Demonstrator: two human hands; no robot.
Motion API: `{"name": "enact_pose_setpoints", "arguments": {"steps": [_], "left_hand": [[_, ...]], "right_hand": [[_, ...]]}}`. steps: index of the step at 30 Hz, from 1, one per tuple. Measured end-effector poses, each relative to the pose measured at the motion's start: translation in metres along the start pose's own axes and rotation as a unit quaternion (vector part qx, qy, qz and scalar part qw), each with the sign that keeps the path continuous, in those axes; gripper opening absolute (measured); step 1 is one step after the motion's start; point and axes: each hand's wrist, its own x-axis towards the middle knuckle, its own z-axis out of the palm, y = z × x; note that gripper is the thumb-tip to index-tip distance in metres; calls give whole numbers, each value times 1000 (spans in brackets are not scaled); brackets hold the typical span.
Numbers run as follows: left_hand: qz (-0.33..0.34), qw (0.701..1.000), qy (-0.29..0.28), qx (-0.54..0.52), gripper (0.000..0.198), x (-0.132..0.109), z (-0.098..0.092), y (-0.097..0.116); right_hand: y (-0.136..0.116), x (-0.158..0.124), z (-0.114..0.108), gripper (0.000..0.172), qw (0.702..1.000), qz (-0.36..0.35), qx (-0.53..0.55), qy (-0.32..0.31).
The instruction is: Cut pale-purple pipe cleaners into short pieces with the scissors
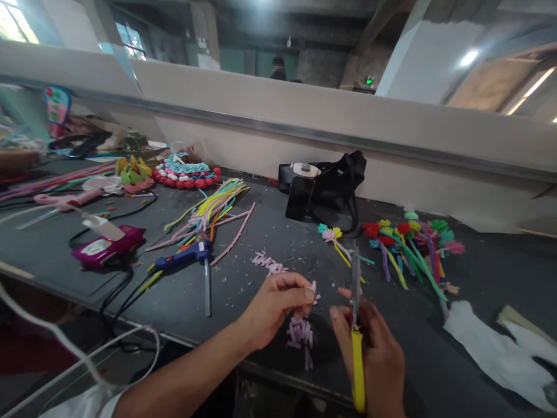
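Note:
Between its thumb and fingertips, my left hand (282,305) pinches a short lilac strip (314,288). A pile of cut lilac pieces (300,334) lies on the dark table just below that hand. More lilac pieces (267,262) are scattered beyond it. To the right, my right hand (376,348) holds a pair of scissors (357,325) with yellow handles, its blades pointing up and away from me. The blades look close together, and the scissors stand apart from the strip. Part of the grip is hidden behind the handle.
A blue glue gun (183,258) and a bundle of coloured fuzzy stems (217,203) lie left. Further left sits a magenta power box (107,247) with cables. A phone (300,197) leans by a black bag (339,183). Stem flowers (404,238) and a white glove (487,342) lie right.

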Motion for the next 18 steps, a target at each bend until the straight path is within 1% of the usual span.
{"name": "enact_pose_setpoints", "arguments": {"steps": [2,4,8,11,13,14,15,16,18], "left_hand": [[-38,999,-20,31,12,0,0,-1],[-61,995,-36,64,11,-1,1,-2],[-89,988,-53,119,11,-1,0,-6],[-93,984,-54,142,13,-1,1,-9],[-56,983,-49,169,15,-1,1,-11],[-18,978,-41,202,15,-2,2,-12],[30,968,-28,249,13,-3,3,-12],[81,949,-15,305,11,-4,4,-12],[170,895,-2,412,6,-6,6,-11]], "right_hand": [[-3,4,-3,32,997,47,54,-37],[-5,7,-5,32,990,91,93,-62],[-9,8,-6,31,980,126,118,-95],[-10,7,-2,31,978,134,135,-91],[-10,7,0,28,984,131,112,-48],[-10,8,1,27,986,131,98,-28],[-9,8,1,27,987,133,87,-13],[-9,9,1,27,987,136,82,-11],[-9,10,-1,28,986,143,81,-19]]}}
